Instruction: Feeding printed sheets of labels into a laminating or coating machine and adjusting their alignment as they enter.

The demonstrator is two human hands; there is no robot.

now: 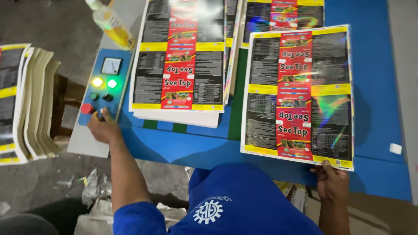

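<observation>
Glossy red-black-yellow label sheet (pixel 298 96) beside matching stack (pixel 180 56)

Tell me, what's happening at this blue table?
A person in a blue shirt holds a glossy printed sheet by its near edge with the right hand. The left hand rests on a blue control panel with two lit lamps. A stack of similar sheets lies on the table.

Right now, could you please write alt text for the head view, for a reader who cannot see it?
A person's right hand holds a glossy printed sheet by its near edge over a blue table, while the left hand touches a control panel with two lit lamps. A stack of sheets lies beside the panel.
</observation>
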